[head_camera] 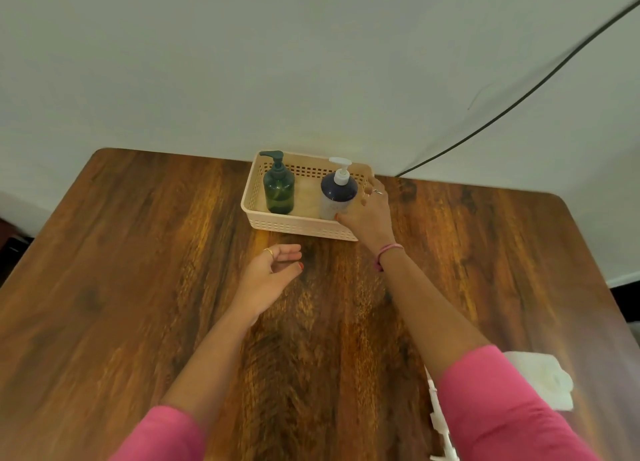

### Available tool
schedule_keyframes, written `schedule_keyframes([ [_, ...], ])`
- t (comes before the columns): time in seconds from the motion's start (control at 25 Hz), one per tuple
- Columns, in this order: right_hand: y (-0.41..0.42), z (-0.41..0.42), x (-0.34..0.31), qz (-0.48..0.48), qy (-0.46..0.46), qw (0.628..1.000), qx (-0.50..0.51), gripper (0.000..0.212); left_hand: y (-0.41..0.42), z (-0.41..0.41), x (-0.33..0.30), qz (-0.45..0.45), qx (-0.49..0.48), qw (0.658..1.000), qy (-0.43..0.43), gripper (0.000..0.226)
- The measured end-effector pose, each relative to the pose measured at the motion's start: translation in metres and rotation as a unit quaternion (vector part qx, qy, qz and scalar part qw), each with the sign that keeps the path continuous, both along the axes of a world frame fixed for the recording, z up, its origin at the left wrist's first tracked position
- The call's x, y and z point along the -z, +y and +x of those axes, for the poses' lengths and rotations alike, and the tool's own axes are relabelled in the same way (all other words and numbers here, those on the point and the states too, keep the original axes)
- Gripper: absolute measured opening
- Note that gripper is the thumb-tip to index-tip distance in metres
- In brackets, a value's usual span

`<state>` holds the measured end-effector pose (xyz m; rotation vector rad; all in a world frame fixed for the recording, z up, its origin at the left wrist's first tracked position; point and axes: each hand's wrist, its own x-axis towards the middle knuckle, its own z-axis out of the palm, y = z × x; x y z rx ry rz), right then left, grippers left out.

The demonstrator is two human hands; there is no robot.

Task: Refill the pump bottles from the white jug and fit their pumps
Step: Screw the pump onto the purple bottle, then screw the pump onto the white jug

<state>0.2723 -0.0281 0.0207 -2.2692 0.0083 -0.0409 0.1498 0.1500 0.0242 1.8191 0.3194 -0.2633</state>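
A cream perforated basket (277, 223) sits at the far edge of the wooden table (138, 287), against the pale wall (242, 62), holding a green pump bottle (278, 190) and a dark blue pump bottle (337, 190), both upright, pumps on. The right hand (369, 211) curls its fingers round the blue bottle at the basket's right end; the left hand (268, 270) hovers loosely open over bare wood nearer the person. A white folded cloth (547, 381) lies near the right sleeve (502, 408), and a black cable (519, 97) runs down the wall.

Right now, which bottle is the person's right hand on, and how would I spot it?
At the far edge of the wooden table sits a cream slotted basket holding two pump bottles. The right hand grips the one at the basket's right end: a dark blue bottle with a white pump, unlike the green bottle with its dark pump.
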Motion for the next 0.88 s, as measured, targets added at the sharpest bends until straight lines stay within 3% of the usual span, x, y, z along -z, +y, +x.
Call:
schedule_keyframes([
  [0.16, -0.029, -0.062, -0.012, 0.104, -0.003, 0.994, 0.032, 0.082, -0.012, -0.034, -0.002, -0.018, -0.008, 1.000, -0.017, 0.030],
  [0.44, -0.096, -0.184, -0.015, 0.096, 0.034, 0.995, 0.012, 0.072, -0.050, -0.101, 0.005, -0.047, 0.002, 0.999, -0.009, 0.029],
  [0.64, -0.143, -0.257, -0.007, -0.021, 0.043, 0.998, -0.030, 0.046, -0.084, -0.142, 0.010, -0.028, 0.028, 0.999, 0.011, 0.028],
  [0.72, -0.161, -0.275, -0.001, -0.109, 0.072, 0.989, -0.063, 0.037, -0.096, -0.153, 0.009, -0.023, 0.039, 0.999, 0.016, 0.029],
  [0.8, -0.176, -0.290, 0.010, -0.261, 0.079, 0.952, -0.141, 0.042, -0.108, -0.163, 0.009, -0.014, 0.051, 0.998, 0.024, 0.029],
  [0.88, -0.188, -0.301, 0.021, -0.342, 0.075, 0.910, -0.221, 0.050, -0.119, -0.172, 0.007, -0.006, 0.060, 0.998, 0.030, 0.028],
])
